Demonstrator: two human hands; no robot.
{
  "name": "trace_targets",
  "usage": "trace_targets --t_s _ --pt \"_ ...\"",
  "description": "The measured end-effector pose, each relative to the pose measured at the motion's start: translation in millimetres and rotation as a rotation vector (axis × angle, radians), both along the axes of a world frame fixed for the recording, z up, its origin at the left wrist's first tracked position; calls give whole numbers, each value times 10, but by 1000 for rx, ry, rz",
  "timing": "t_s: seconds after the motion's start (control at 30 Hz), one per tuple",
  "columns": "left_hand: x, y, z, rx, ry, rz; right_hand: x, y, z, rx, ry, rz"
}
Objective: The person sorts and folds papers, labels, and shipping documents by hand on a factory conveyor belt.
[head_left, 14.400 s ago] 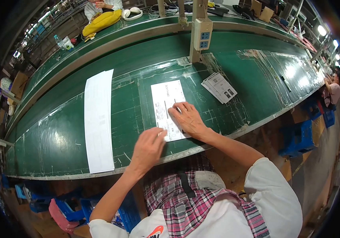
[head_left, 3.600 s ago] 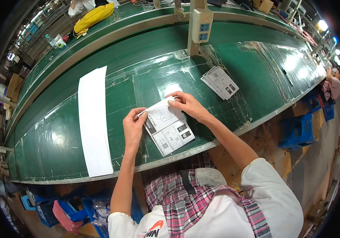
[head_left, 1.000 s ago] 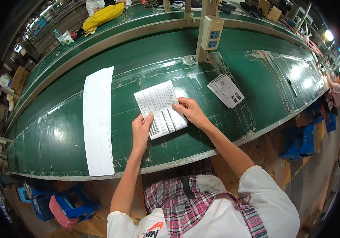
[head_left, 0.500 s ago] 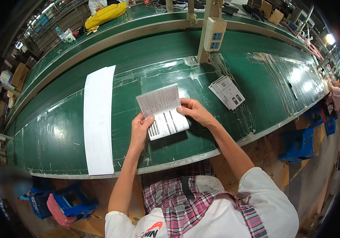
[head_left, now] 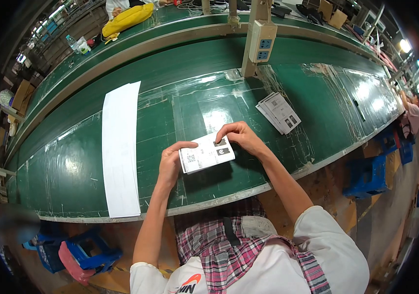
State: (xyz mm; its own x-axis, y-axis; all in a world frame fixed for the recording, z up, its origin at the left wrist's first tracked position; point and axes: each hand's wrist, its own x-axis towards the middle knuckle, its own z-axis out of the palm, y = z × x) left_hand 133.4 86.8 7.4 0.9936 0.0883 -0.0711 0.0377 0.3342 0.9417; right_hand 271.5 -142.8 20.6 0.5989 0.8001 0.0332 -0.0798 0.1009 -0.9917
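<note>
A folded printed leaflet is held between my two hands above the green table. Its upper face carries a QR code and two dark pictures. My left hand grips its left end, fingers beneath and thumb along the upper edge. At the upper right, my right hand pinches the leaflet near the dark pictures. To the right lies a small pile of similar folded leaflets, slightly fanned. A stack of long white paper sheets lies to the left of my hands.
A post with a socket box rises from the table's far side. Behind the rail, a yellow bag lies on another surface near a person. Blue stools stand below at right, and another person is at the far right.
The leaflet was open, with its upper part raised; now it is folded over into a smaller rectangle. My right hand's fingers have come over its top.
</note>
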Motion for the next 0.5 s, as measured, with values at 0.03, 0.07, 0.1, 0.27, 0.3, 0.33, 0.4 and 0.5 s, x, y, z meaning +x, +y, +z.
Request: trace_targets --t_s 0.03,0.07,0.1,0.27,0.3,0.33,0.4,0.5 --pt "6 39 7 -7 -38 -3 6 -4 -5 2 -33 0" --pt "7 68 70 -14 -73 -6 7 -10 -7 3 -50 21" --pt "5 79 134 -21 -108 -8 9 -12 0 4 -65 43" --pt "-12 -39 497 477 116 -256 -5 46 141 -86 -189 221" --pt "-19 -75 520 477 165 -338 -8 60 188 -102 -199 250" --pt "-17 -96 531 477 212 -422 -7 72 214 -119 -211 277" --pt "2 -113 510 509 204 -353 -9 86 222 -91 -227 236" --pt "7 -160 463 429 209 -215 -82 59 241 -43 -160 32"
